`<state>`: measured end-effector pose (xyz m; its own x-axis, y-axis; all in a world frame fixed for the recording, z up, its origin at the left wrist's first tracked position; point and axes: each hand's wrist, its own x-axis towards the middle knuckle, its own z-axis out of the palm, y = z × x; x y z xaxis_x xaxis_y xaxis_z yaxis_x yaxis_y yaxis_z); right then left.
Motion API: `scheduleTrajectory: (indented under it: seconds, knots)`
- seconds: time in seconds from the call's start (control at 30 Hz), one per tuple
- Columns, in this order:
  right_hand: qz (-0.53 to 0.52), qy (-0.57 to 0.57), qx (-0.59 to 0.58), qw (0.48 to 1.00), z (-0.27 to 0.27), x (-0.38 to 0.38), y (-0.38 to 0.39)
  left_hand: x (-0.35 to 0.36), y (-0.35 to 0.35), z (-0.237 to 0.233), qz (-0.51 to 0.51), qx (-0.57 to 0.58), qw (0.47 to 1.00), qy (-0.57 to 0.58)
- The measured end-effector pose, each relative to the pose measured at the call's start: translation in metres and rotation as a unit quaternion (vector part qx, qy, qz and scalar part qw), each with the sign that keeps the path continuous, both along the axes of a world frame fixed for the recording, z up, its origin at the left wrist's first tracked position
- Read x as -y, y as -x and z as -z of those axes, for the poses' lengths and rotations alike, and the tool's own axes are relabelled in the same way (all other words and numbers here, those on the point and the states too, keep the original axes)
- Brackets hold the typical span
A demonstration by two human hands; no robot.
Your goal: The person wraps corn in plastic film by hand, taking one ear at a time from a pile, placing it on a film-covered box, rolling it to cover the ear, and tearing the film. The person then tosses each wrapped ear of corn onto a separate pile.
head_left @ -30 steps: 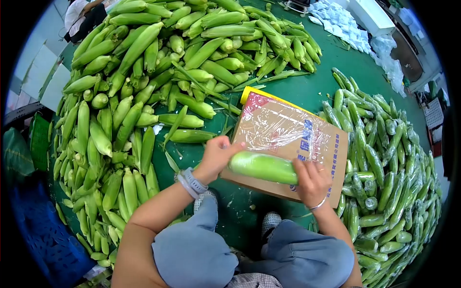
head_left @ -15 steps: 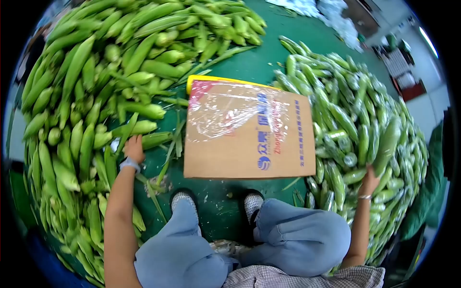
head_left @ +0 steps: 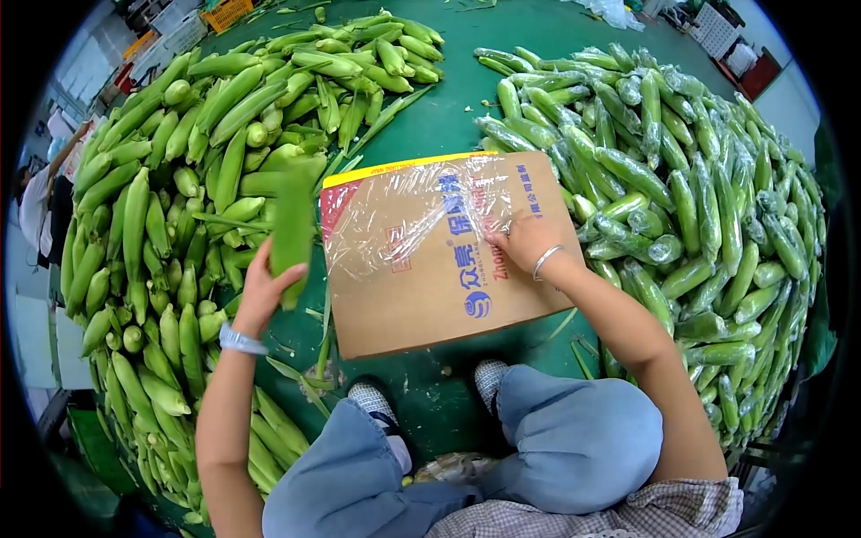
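Observation:
Upright in my left hand (head_left: 269, 282) is a green corn ear (head_left: 291, 220), its upper part smeared by motion, just left of the cardboard box (head_left: 395, 305). Clear plastic film (head_left: 395, 215) lies over the top of the box. My right hand (head_left: 529, 242) rests on the box near its right side, fingers bent at the film; whether they hold any of it I cannot make out. Unwrapped corn (head_left: 161, 224) is heaped at the left. Film-wrapped corn (head_left: 708, 215) is piled at the right.
The green surface (head_left: 448, 90) runs between the heaps, with loose leaves (head_left: 309, 386) on it. My knees are below the box. At the far left is another person (head_left: 36, 206). A yellow crate (head_left: 226, 13) stands at the back left.
My left hand has lifted a corn ear from the left heap. My right hand has left the corn at the right pile and moved onto the box. The box sits slightly turned.

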<state>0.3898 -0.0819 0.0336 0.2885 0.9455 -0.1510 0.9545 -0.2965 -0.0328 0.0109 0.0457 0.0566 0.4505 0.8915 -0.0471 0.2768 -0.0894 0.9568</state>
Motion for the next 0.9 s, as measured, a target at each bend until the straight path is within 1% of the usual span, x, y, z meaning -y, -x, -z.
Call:
scheduleTrajectory:
  seconds: [0.03, 0.07, 0.1, 0.13, 0.17, 0.2, 0.27, 0.3, 0.33, 0.37, 0.43, 0.47, 0.5, 0.53, 0.57, 0.6, 0.63, 0.67, 0.7, 0.73, 0.8, 0.83, 0.87, 0.9]
  knots:
    - [-0.012, 0.029, -0.037, 0.999, 0.002, -0.002, 0.0, -0.008, -0.021, -0.011, 0.059, -0.088, 0.985, -0.136]
    - [-0.025, 0.06, -0.073, 0.995, 0.002, -0.003, -0.001, -0.011, -0.046, -0.02, 0.083, -0.116, 0.973, -0.184]
    - [0.038, 0.13, -0.275, 0.952, -0.018, 0.001, -0.006, -0.012, -0.072, -0.026, 0.106, -0.141, 0.957, -0.232]
    - [0.039, 0.129, -0.273, 0.953, -0.014, 0.007, -0.019, -0.013, -0.097, -0.029, 0.116, -0.172, 0.945, -0.252]
    - [0.087, 0.123, -0.458, 0.876, -0.006, 0.019, -0.039, -0.012, -0.118, -0.03, 0.129, -0.2, 0.933, -0.271]
    - [0.134, 0.108, -0.624, 0.762, -0.002, 0.032, -0.058, -0.011, -0.137, -0.029, 0.136, -0.193, 0.933, -0.272]
    - [0.134, -0.031, -0.781, 0.61, -0.01, 0.044, -0.093, -0.009, -0.169, -0.021, 0.154, -0.239, 0.92, -0.269]
    - [0.056, -0.095, -0.824, 0.556, -0.013, 0.037, -0.107, -0.01, -0.179, -0.008, 0.159, -0.233, 0.921, -0.269]
    - [0.104, -0.155, -0.817, 0.546, -0.02, 0.024, -0.109, -0.01, -0.188, 0.011, 0.167, -0.222, 0.915, -0.293]
    - [0.088, -0.183, -0.833, 0.515, -0.025, 0.004, -0.1, -0.009, -0.193, 0.023, 0.176, -0.213, 0.907, -0.317]
    - [0.045, -0.242, -0.791, 0.56, -0.026, -0.04, -0.058, -0.006, -0.197, 0.024, 0.177, -0.211, 0.906, -0.322]
    - [0.064, -0.255, -0.605, 0.752, -0.029, -0.052, -0.021, -0.007, -0.196, 0.023, 0.171, -0.208, 0.905, -0.33]
    - [-0.083, -0.317, -0.413, 0.85, 0.005, -0.073, -0.009, -0.01, -0.192, 0.023, 0.166, -0.215, 0.904, -0.331]
    - [-0.151, -0.291, -0.366, 0.871, -0.002, -0.072, 0.014, -0.014, -0.184, 0.024, 0.169, -0.141, 0.912, -0.346]
    - [-0.231, -0.327, -0.167, 0.901, 0.007, -0.075, 0.027, -0.018, -0.175, 0.025, 0.171, -0.067, 0.914, -0.361]
    - [-0.273, -0.326, -0.093, 0.9, 0.012, -0.074, 0.028, -0.019, -0.16, 0.028, 0.168, -0.075, 0.914, -0.361]
    - [-0.289, -0.322, -0.063, 0.899, 0.009, -0.074, 0.028, -0.017, -0.139, 0.032, 0.088, -0.153, 0.933, -0.313]
    - [-0.303, -0.317, -0.033, 0.898, 0.007, -0.074, 0.027, -0.015, -0.118, 0.034, 0.007, -0.228, 0.938, -0.261]
    - [-0.305, -0.305, -0.034, 0.901, 0.004, -0.076, 0.025, -0.015, -0.094, 0.035, -0.067, -0.233, 0.958, -0.155]
    - [-0.305, -0.293, -0.037, 0.905, 0.004, -0.078, 0.023, -0.015, -0.068, 0.035, -0.138, -0.236, 0.961, -0.046]
    - [-0.307, -0.302, -0.04, 0.902, 0.009, -0.081, 0.022, -0.021, -0.018, 0.031, -0.193, -0.345, 0.918, -0.04]
    - [-0.305, -0.3, -0.029, 0.903, 0.009, -0.081, 0.021, -0.016, -0.004, 0.025, -0.174, -0.487, 0.798, -0.309]
    - [-0.306, -0.297, -0.02, 0.904, 0.01, -0.081, 0.023, -0.011, 0.011, 0.018, -0.135, -0.58, 0.593, -0.542]
    - [-0.304, -0.3, -0.03, 0.904, 0.01, -0.081, 0.024, -0.016, 0.027, 0.017, -0.098, -0.645, 0.508, -0.562]
